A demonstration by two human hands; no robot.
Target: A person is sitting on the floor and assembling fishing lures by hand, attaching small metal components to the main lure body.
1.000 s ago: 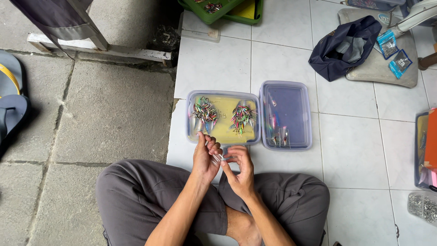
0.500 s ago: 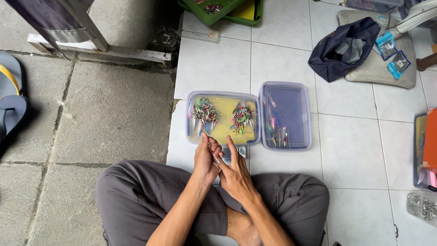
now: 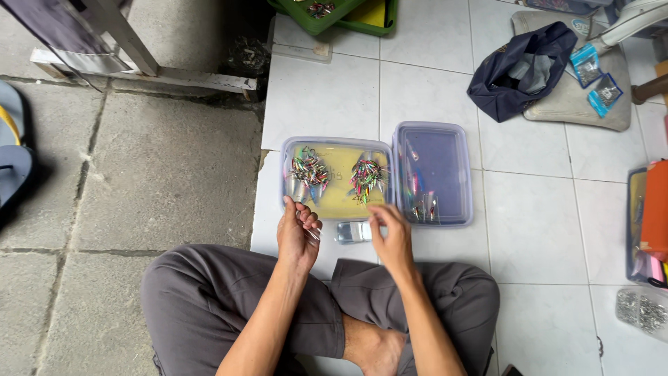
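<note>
On white tiled floor (image 3: 334, 104): left hand (image 3: 298, 233) pinches small thin metallic piece (image 3: 312, 235), likely light, slippery, best gripped mid-body; right hand (image 3: 391, 233) fingers loose, holding nothing visible, beside clear shallow plastic tray (image 3: 337, 150).

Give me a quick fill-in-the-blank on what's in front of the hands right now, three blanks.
1. The clear tray with the yellow bottom holds ____ clusters of small colourful pieces.
2. The left hand pinches small pieces; the right hand reaches toward the ____ tray.
3. The person sits with legs ____.

Missing words: two; yellow-bottomed; crossed
</note>
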